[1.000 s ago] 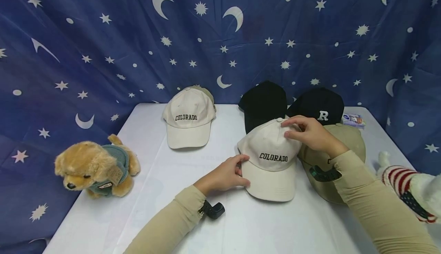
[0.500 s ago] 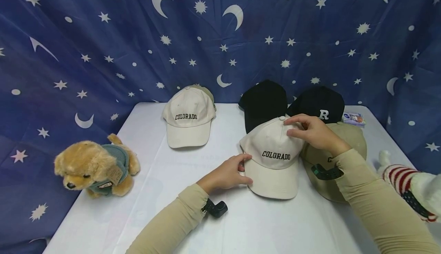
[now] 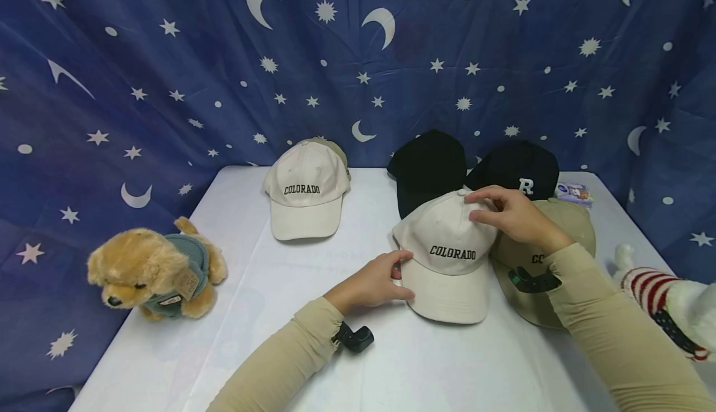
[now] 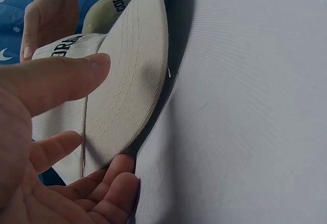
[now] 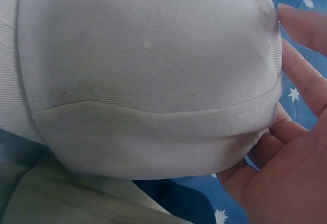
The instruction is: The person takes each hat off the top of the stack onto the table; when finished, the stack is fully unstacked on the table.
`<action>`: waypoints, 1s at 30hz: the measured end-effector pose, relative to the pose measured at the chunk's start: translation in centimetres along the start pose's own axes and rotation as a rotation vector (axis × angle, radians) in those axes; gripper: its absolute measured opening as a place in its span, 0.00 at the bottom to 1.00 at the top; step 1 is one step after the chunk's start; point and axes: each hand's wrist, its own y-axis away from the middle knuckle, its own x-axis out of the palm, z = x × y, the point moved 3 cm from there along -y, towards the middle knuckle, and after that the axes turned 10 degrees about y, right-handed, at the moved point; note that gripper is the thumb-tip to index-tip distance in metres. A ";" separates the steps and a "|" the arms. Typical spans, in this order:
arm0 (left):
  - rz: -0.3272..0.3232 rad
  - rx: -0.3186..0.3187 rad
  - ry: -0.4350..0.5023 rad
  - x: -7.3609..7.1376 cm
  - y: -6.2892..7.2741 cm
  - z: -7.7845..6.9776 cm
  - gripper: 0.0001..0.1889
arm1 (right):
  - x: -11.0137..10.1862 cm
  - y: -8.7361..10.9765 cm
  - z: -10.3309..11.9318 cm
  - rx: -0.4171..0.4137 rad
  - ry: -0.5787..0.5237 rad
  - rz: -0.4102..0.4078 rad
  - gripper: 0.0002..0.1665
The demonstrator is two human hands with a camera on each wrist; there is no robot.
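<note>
An off-white baseball cap (image 3: 447,256) lettered COLORADO rests on the white table, brim facing me. My left hand (image 3: 377,281) holds its left side. In the left wrist view the thumb (image 4: 76,81) lies across the brim (image 4: 130,75), while several fingers curl at the brim's lower corner. At the crown's top right, my right hand (image 3: 517,216) holds the cap with bent fingers and thumb. The right wrist view shows some of those fingers (image 5: 304,75) round the crown's edge, partly hidden. A khaki cap (image 3: 573,232) sits partly behind the right wrist.
Behind are a black cap (image 3: 427,173) and a dark cap with an R (image 3: 514,166). Another white COLORADO cap (image 3: 304,188) stands left, over a khaki one (image 3: 340,153). A plush dog (image 3: 151,272), a striped plush toy (image 3: 651,291) and a small purple packet (image 3: 573,194) flank them.
The off-white cap has slid slightly to the right, with both hands moving along on it. More of the khaki cap's lettering shows now. The other caps and toys stay put.
</note>
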 end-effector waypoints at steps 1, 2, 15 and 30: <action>0.002 0.001 -0.002 0.1 0.0 0.0 0.39 | -0.1 0.0 0.0 0.003 0.003 -0.002 0.20; 0.002 0.002 -0.003 0.1 -0.1 0.0 0.39 | -0.1 0.1 -0.1 0.007 0.009 -0.003 0.20; 0.017 -0.003 -0.039 1.0 -0.8 -0.7 0.40 | -0.7 0.6 -1.1 0.041 0.031 0.002 0.22; 0.040 -0.003 -0.040 2.1 -1.4 -1.6 0.41 | -1.2 0.9 -1.8 0.029 0.053 -0.045 0.21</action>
